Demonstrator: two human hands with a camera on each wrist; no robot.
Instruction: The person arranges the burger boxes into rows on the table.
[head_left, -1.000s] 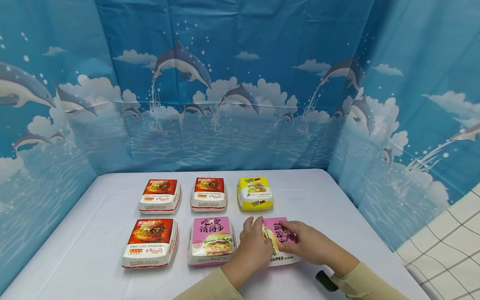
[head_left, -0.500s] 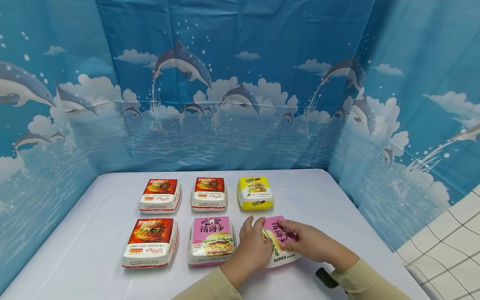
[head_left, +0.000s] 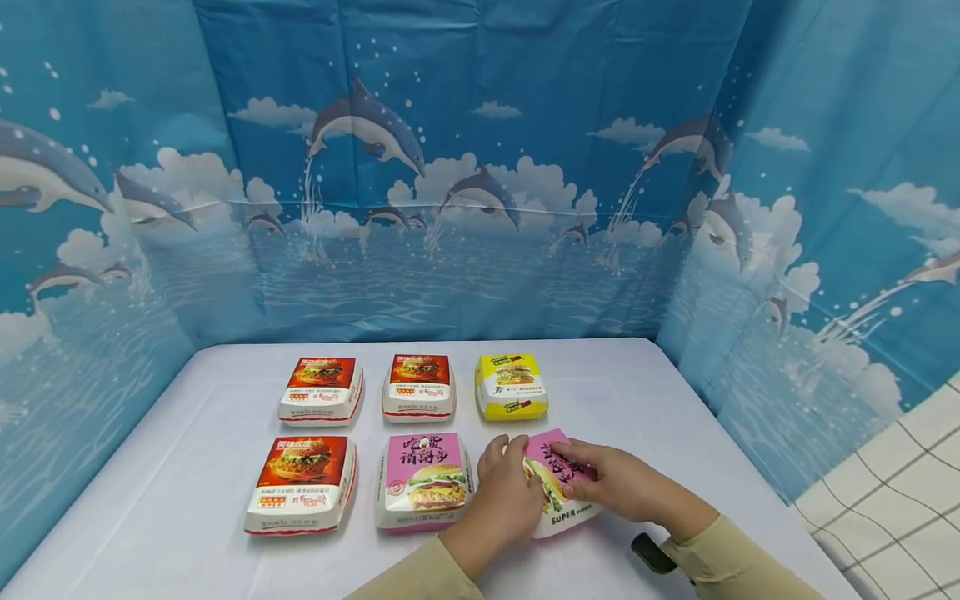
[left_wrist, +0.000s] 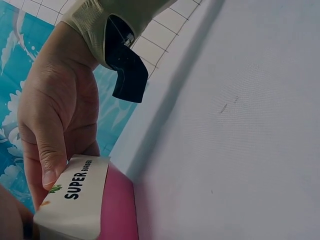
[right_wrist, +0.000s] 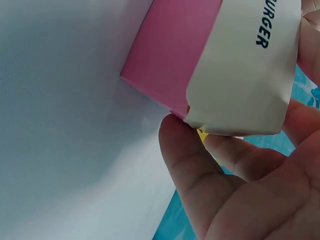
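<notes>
In the head view, both hands are at a pink and white burger box [head_left: 553,493] marked SUPER BURGER, at the front right of the group. My left hand [head_left: 501,504] grips its left side, fingers over the far edge. My right hand [head_left: 630,487] holds the right side, thumb and fingers curled on the lid and edge. The box sits slightly turned, its printed face [left_wrist: 77,195] and pink side [left_wrist: 119,202] showing in the left wrist view. In the right wrist view, a fingertip [right_wrist: 175,125] of the right hand touches the corner where the lid meets the pink base.
Left of the hands stands another pink burger box [head_left: 425,483], with a red one [head_left: 302,483] beyond it. Behind are two red burger boxes [head_left: 321,392] and a yellow one [head_left: 512,387]. All stand on a white-covered table [head_left: 187,467] before a dolphin-print curtain [head_left: 450,275].
The burger box between the hands has turned slightly, its printed SUPER edge now slanting up to the right. Both hands stay almost in the same place, and the other boxes have not moved.
</notes>
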